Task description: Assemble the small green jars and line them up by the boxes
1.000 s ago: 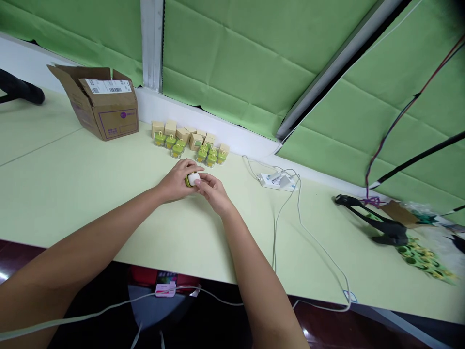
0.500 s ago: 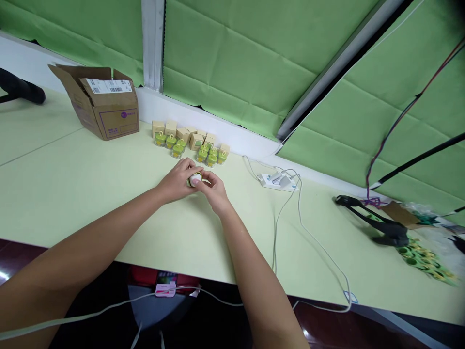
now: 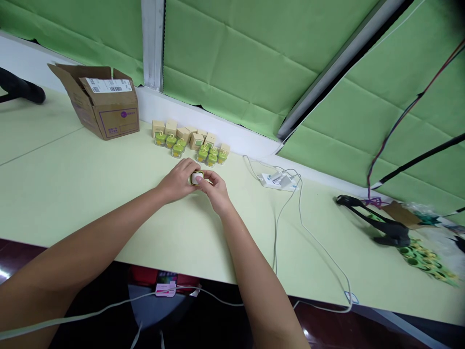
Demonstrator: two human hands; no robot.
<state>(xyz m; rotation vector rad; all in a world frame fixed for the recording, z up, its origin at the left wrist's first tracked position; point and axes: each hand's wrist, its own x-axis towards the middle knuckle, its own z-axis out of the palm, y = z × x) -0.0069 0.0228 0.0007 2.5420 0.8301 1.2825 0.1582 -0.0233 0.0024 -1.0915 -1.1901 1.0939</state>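
Left hand (image 3: pixel 178 180) and right hand (image 3: pixel 216 190) each pinch 1 small white, green-rimmed piece (image 3: pixel 196 178) just above the table (image 3: pixel 90 194), near the little jars (image 3: pixel 189 148), seemingly pressing it together, work that calls for steady, aligned fingertips.

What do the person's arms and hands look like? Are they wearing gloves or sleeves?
The left arm and right arm are bare, with no sleeves showing. The left hand and right hand wear no gloves; no watch, bracelet or ring is visible.
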